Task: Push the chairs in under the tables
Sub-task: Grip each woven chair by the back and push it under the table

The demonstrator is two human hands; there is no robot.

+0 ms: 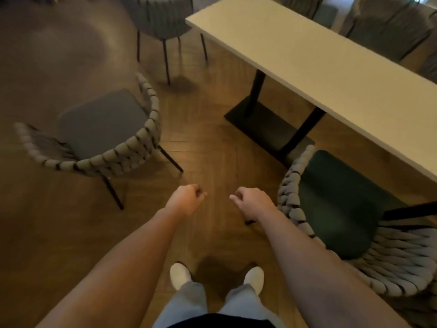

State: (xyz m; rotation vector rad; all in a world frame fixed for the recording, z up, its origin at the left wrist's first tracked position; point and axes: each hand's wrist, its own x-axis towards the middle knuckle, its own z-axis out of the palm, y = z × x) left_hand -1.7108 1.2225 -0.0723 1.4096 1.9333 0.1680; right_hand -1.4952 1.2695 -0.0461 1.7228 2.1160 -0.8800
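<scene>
Head cam, looking down at wood floor (212,147), herringbone pattern.

Both arms stretched fwd and down, bare forearms. Left hand (186,197) in mid-air over floor, fingers curled in loosely, nothing in it. Right hand (250,200) same: fingers loosely curled, holding nothing, thumb tip pointing toward left hand. Hands near each other but apart. Right hand sits just beside the woven rim of the green-seat chair; contact w/ rim can't be told, looks clear of it.

Green-seat chair (340,209) at right: dark green cushion, grey woven rope back wrapping round. Front edge of seat near the table edge, most of seat out in the open, not tucked under.

Long table (319,74): pale top, runs diagonally from top centre to right edge, black post legs on a flat black base (264,126).

Grey-seat chair (101,124) at left: grey cushion, same woven back, thin black legs, standing free on floor, well apart from table.

Third chair (160,17) at top centre, seen from behind, near the table's far end. More chairs (387,24) on far side of table, top right, blurred.

Bottom of frame: two white shoes (181,275), light trousers, standing between the two near chairs.
</scene>
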